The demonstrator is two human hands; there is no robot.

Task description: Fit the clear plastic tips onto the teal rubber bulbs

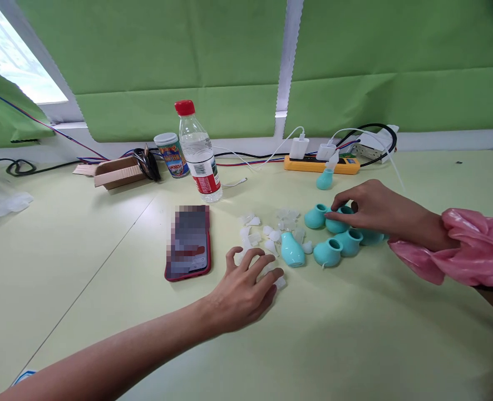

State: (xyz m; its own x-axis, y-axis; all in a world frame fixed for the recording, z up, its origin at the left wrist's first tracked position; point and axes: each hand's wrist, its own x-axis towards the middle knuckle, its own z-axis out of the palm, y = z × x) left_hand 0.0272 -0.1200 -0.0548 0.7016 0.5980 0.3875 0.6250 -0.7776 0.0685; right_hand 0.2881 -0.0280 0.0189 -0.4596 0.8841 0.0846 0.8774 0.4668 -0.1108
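Note:
My left hand [246, 289] is low over small translucent white plastic pieces [246, 235], its fingers bent and spread apart. Whether a fingertip touches a piece is hidden. With thumb and fingers, my right hand [365, 206] grips the rim of a turquoise rubber bulb [335, 225]. Beside it stand more open-necked bulbs [327, 253], several in a close group, some partly behind my hand. Between my two hands, a turquoise bulb with a translucent tip [292, 250] lies on the table. Another tipped bulb [325, 179] is farther back.
A phone in a red case [188, 242] lies left of the pieces. Behind it stand a water bottle [200, 153] and a printed can [172, 156]. An open cardboard box [121, 172], cables and an orange power strip [346, 165] line the table's back edge, before green blinds [180, 55].

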